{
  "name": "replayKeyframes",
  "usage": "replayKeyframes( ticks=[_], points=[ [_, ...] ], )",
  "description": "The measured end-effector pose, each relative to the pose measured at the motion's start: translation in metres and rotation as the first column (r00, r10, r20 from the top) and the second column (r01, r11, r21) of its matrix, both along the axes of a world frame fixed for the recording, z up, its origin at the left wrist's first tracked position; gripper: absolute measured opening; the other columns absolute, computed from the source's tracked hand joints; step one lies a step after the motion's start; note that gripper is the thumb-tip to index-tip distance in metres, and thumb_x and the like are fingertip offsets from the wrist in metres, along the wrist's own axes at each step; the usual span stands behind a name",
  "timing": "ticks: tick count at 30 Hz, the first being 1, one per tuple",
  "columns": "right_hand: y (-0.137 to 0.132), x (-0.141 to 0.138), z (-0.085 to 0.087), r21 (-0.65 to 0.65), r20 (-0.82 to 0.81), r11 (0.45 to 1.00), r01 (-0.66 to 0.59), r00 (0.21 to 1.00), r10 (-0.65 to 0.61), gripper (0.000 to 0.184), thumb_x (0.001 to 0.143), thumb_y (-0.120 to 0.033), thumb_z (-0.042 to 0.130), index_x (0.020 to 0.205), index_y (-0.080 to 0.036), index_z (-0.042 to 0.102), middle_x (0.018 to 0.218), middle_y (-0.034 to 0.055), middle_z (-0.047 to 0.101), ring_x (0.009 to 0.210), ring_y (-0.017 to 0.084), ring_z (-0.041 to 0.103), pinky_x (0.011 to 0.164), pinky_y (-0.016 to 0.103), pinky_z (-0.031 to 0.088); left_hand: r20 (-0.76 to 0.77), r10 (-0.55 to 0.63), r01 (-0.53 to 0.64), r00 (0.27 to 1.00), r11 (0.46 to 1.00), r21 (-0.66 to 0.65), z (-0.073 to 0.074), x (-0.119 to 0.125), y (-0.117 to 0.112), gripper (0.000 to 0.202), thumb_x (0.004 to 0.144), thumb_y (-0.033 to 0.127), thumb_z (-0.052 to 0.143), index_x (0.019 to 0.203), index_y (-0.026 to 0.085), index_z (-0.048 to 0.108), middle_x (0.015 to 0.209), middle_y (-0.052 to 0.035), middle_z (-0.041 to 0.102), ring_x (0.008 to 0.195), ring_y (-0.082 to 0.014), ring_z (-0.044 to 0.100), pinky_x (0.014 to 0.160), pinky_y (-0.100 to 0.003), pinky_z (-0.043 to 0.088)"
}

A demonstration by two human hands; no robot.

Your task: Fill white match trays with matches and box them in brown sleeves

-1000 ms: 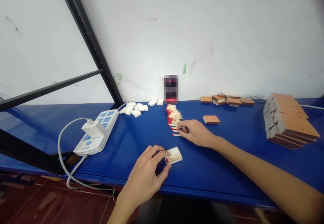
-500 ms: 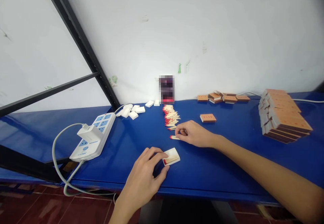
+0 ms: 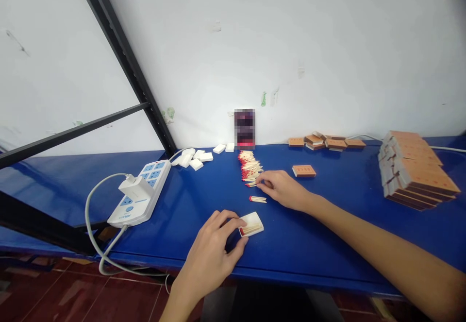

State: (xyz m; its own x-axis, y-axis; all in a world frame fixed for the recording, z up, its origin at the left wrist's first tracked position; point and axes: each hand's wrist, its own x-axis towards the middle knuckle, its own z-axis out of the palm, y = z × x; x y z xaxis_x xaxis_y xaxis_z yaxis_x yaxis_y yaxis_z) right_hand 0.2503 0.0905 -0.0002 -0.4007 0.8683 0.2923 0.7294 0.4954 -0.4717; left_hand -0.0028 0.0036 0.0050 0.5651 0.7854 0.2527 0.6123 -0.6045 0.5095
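A small white matchbox tray (image 3: 257, 221) lies near the front of the table with several red-headed matches in it. The thumb and fingers of my left hand (image 3: 214, 244) grip its left end. Beyond it, a small separate group of matches (image 3: 258, 199) rests on the tabletop. My right hand (image 3: 280, 188) has its fingers pinched on the stick ends of matches at the near end of a long match pile (image 3: 250, 166); how many it holds is hidden. An orange matchbox sleeve (image 3: 304, 171) sits behind my right hand.
Several white trays (image 3: 196, 164) lie at the back left, beside a power strip (image 3: 140, 195) with a plugged-in charger. Orange matchboxes (image 3: 336, 144) are scattered along the wall. A large stack of matchboxes (image 3: 418, 171) stands at right. A black shelf post (image 3: 127, 64) rises at left.
My right hand has moved from the small separate group of matches to the near end of the pile. My left hand stays on the tray. The whole view has shifted slightly.
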Motion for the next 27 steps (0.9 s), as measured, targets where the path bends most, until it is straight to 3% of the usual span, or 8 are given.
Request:
replayKeyframes(
  ticks=[14,27],
  points=[
    [0.0029,-0.0019,-0.0031,-0.001,0.022,1.000,0.012,1.000,-0.012,0.019,0.094,-0.024,0.053,0.090,-0.018,0.070,0.065,-0.0009,0.057,0.059,0.013,0.047,0.062,0.025,0.033,-0.010,0.007,-0.006,1.000,1.000,0.022,0.0002,0.0010,0.0006,0.019,0.096,0.019,0.058,0.113,0.026,0.064,0.116,-0.0030,0.062,0.105,-0.0220,0.061,0.103,-0.042,0.047],
    [0.0002,-0.0038,0.0008,-0.057,0.031,0.998,0.032,0.999,-0.030,0.017,0.092,-0.023,0.053,0.082,-0.018,0.067,0.065,-0.0014,0.057,0.058,0.012,0.045,0.059,0.025,0.030,-0.013,0.006,-0.005,1.000,1.000,0.030,0.0000,0.0010,0.0006,0.020,0.097,0.019,0.058,0.114,0.026,0.064,0.116,-0.0043,0.063,0.104,-0.0227,0.061,0.103,-0.044,0.047]
  ],
)
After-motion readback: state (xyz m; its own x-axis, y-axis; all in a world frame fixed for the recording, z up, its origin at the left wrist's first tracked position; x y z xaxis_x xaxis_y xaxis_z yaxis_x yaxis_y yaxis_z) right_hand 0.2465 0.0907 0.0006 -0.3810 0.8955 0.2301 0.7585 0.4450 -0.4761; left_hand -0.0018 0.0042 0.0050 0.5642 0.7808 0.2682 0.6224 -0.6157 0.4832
